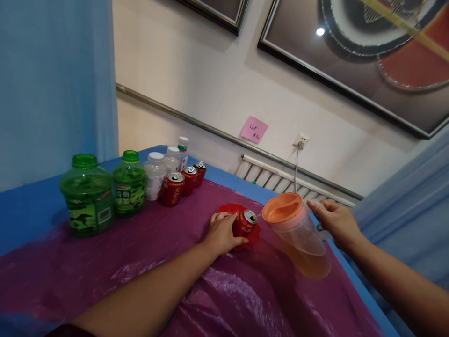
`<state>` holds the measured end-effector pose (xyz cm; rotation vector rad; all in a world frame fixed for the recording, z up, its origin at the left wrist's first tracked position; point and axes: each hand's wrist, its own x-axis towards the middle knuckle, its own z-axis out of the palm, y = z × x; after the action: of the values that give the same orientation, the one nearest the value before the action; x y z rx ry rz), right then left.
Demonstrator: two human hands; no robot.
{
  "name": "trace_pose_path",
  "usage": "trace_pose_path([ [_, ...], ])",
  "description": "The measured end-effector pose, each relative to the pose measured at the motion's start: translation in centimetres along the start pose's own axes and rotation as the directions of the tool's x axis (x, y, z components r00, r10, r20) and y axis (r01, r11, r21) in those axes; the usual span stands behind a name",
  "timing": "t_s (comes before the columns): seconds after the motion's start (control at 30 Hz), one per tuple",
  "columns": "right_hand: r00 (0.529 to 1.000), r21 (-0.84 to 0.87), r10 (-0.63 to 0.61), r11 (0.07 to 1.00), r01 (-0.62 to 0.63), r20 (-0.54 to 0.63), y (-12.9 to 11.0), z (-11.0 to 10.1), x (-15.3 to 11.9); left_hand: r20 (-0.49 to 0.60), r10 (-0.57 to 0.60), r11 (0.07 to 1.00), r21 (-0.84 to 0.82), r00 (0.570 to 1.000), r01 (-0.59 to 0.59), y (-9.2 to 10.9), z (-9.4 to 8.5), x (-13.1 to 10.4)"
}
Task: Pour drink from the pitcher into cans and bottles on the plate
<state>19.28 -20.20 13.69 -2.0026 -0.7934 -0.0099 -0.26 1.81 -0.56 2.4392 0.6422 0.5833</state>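
Note:
My left hand (221, 234) is wrapped around a red drink can (243, 226) with an open top. Beneath the can lies a red scalloped dish (253, 239). To the right, my right hand (335, 221) grips the handle of a clear pitcher (303, 245), its thumb near the lid. The pitcher is tilted to the left, its spout beside the can's top. Brownish liquid sits in its lower part, and an orange lid (280, 209) covers it. Whether liquid is flowing, I cannot tell.
At the left stand two large green bottles (87, 206), several clear white-capped bottles (155, 180) and three red cans (173, 191). Purple plastic sheeting (147, 262) covers the blue tabletop (31, 206). Behind are a radiator (266, 174), a wall pipe (196, 125) and a plugged-in cord (296, 168).

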Motion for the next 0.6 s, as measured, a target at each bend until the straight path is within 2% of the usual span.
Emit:
trace_pose_path([
  [0.3,1.0,0.049,0.005,0.999,-0.005,-0.008,-0.5,0.18,-0.19,0.006,0.001,1.0,-0.005,1.0,-0.001,-0.04,0.08,0.03],
  [0.6,1.0,0.024,0.01,1.0,-0.01,-0.02,-0.68,0.09,-0.29,-0.015,0.019,1.0,0.0,1.0,-0.019,-0.28,0.36,0.06],
])
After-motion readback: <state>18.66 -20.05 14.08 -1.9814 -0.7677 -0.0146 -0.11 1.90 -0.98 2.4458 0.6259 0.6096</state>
